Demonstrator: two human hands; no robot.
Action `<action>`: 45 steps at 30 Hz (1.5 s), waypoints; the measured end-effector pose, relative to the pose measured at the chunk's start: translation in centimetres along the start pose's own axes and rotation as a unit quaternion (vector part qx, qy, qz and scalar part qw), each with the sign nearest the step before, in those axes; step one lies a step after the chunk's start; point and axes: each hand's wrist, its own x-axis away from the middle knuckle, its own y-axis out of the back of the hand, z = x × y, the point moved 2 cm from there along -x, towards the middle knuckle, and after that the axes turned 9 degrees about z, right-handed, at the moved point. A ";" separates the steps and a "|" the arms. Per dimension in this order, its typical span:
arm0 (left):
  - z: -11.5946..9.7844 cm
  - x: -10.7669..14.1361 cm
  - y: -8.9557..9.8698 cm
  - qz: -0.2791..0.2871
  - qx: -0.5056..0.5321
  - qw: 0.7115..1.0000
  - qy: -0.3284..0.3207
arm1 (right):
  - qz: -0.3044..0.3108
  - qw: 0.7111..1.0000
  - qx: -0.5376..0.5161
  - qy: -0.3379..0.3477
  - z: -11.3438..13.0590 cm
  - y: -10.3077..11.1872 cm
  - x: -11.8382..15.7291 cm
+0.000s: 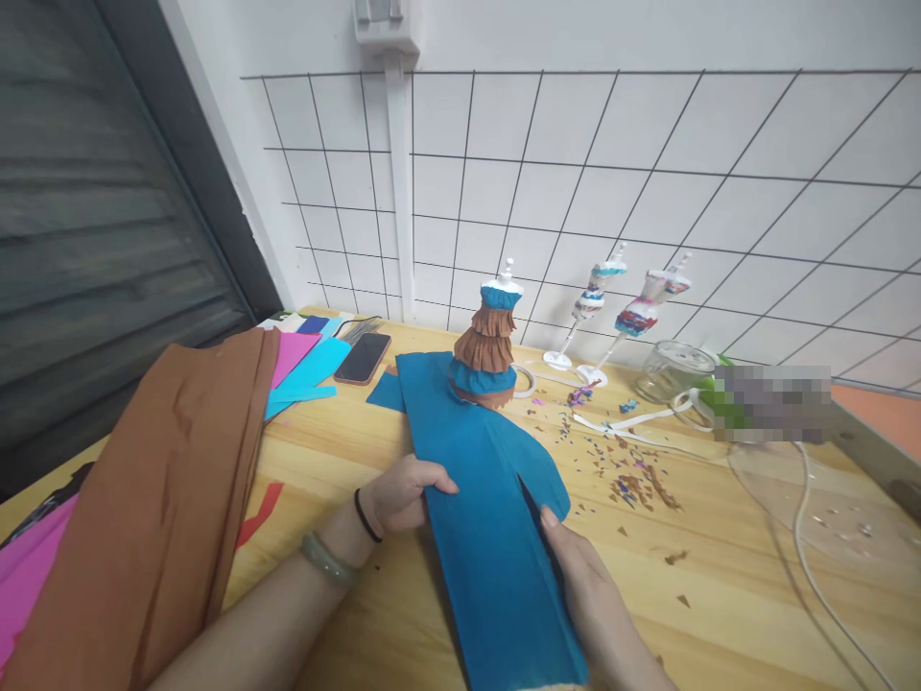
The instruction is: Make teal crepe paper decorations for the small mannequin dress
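The left hand (404,491) gripped the nine o'clock edge of a long, deep-blue paper sheet (479,518), thumb on top; the sheet spread from there towards three o'clock. At its four o'clock side, the right hand (586,571) held a dark, slender blade (531,501), tip towards eleven. A white miniature mannequin in brown-and-blue paper ruffles (491,344) stood at twelve o'clock; at two, pixelation hid part of a green object (708,396).

Thin black band (366,519) around left wrist (349,529), lower centre of frame; thick, rounded grey-green bangle (327,559) nearer elbow.
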 end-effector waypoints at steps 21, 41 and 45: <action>-0.1 -0.1 -0.2 -0.015 -0.009 1.000 0.012 | -0.018 0.998 0.057 -0.007 0.4 -0.1 0.1; -0.2 0.0 -0.2 -0.020 -0.010 1.000 0.008 | -0.004 0.999 0.050 -0.006 0.0 0.2 -0.2; -0.2 0.0 -0.3 -0.020 -0.013 1.000 0.011 | -0.003 0.999 0.044 -0.002 -0.1 0.2 -0.2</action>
